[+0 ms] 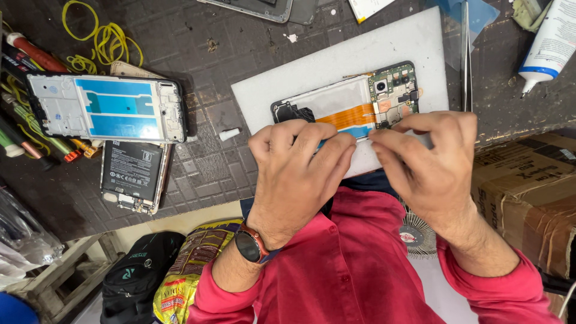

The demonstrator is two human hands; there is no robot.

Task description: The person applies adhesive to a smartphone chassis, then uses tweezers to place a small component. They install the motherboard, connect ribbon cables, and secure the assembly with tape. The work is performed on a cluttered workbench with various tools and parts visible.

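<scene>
An opened phone [354, 105] with its back off lies on a white mat [336, 60]. It shows a green circuit board, an orange flex cable and a pale battery. My left hand [297, 171] rests on the phone's near edge, fingers curled, thumb and fingertips pressing the frame. My right hand [429, 165] meets it from the right, fingertips pinching at the same edge beside the left fingers. What lies between the fingertips is hidden. A dark watch sits on my left wrist, and both arms wear red sleeves.
A phone frame with blue film [108, 108] lies at left over another opened phone [133, 174]. Screwdrivers [36, 54] and yellow rubber bands [99, 36] sit far left. Tweezers [467, 57], a white glue tube [549, 42] and a cardboard box [528, 198] are at right.
</scene>
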